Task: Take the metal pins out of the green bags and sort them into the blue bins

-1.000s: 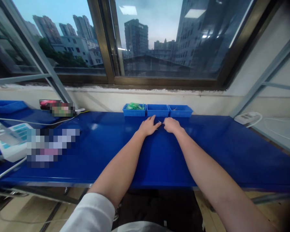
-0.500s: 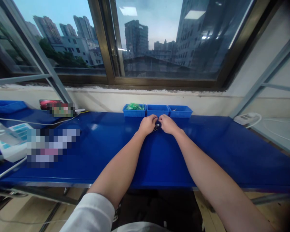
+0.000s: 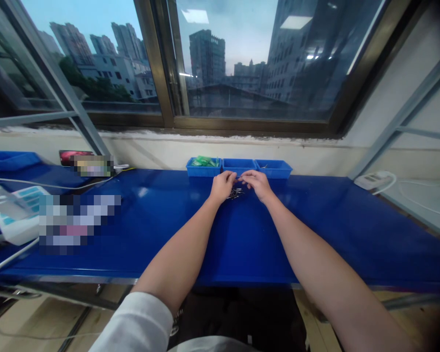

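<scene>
A small pile of thin metal pieces point(image 3: 236, 193), dark and silvery like screws or pins, lies on the blue table point(image 3: 176, 220). Above the pile's left side is my left hand point(image 3: 223, 185), its fingers pinched together. My right hand point(image 3: 255, 183) meets it from the right, thumb and forefinger closed at the fingertips. Something tiny sits between the two hands, too small to name. Just behind them stand three blue bins: the left bin point(image 3: 204, 171) holds green and clear plastic pieces point(image 3: 204, 161), the middle bin point(image 3: 239, 164) is partly hidden by my hands, and the right bin point(image 3: 275, 169) has a small metal piece inside.
At the left are a white device with blue keys point(image 3: 29, 205), a phone point(image 3: 73, 158), a white cable and another blue bin point(image 3: 12, 160). A white power strip point(image 3: 374, 179) lies at the right. Grey metal struts rise on both sides before the window.
My right hand has turned and its fingers have lifted a little, reaching toward my left fingertips. More of the metal pile shows below the hands.
</scene>
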{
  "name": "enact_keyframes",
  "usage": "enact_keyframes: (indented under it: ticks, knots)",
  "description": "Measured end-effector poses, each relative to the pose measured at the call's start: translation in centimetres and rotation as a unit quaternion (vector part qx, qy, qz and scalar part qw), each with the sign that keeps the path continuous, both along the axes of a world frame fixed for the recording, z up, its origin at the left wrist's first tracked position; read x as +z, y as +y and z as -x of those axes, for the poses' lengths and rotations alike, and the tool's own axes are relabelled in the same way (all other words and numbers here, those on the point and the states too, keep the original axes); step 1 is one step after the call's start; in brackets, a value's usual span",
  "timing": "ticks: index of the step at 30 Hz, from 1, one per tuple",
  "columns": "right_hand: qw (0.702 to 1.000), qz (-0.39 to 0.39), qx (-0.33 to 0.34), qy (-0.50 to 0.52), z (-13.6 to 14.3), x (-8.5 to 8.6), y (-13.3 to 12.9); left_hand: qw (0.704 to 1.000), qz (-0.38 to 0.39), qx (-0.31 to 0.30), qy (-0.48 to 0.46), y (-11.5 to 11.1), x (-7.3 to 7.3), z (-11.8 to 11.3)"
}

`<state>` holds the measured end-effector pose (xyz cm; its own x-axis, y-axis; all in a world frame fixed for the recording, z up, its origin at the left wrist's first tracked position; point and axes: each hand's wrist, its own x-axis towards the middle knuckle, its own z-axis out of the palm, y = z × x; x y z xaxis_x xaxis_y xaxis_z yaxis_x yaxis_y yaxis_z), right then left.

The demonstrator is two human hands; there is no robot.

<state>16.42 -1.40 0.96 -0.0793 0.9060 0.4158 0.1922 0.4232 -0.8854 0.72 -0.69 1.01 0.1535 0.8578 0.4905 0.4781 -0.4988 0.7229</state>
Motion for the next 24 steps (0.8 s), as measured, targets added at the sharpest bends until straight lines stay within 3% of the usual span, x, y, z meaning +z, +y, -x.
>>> enact_keyframes:
  ticks: [3,6,12,16,20,24]
  knots:
    - [0.994,-0.059,-0.071,-0.064,-0.3,0.0,-0.2,0.999,-0.005,0.03,-0.037,0.1,-0.1,0.1]
    - [0.967,-0.121,-0.145,-0.171,-0.6,-0.1,-0.5,0.995,-0.013,0.085,-0.046,0.4,-0.2,0.4]
    - [0.921,-0.133,-0.228,-0.285,-0.7,0.0,-0.8,0.988,0.003,0.146,0.043,0.8,-0.2,1.1]
    - [0.905,-0.125,-0.247,-0.322,-0.8,0.1,-0.6,0.979,0.023,0.075,0.189,0.1,-0.1,1.3]
    - [0.901,-0.095,-0.264,-0.332,-1.2,-0.2,0.0,0.939,0.046,-0.039,0.337,-0.5,-0.3,1.2]
    - [0.896,-0.053,-0.256,-0.358,-1.4,-0.6,0.4,0.913,0.106,-0.047,0.391,-0.5,-0.8,0.3]
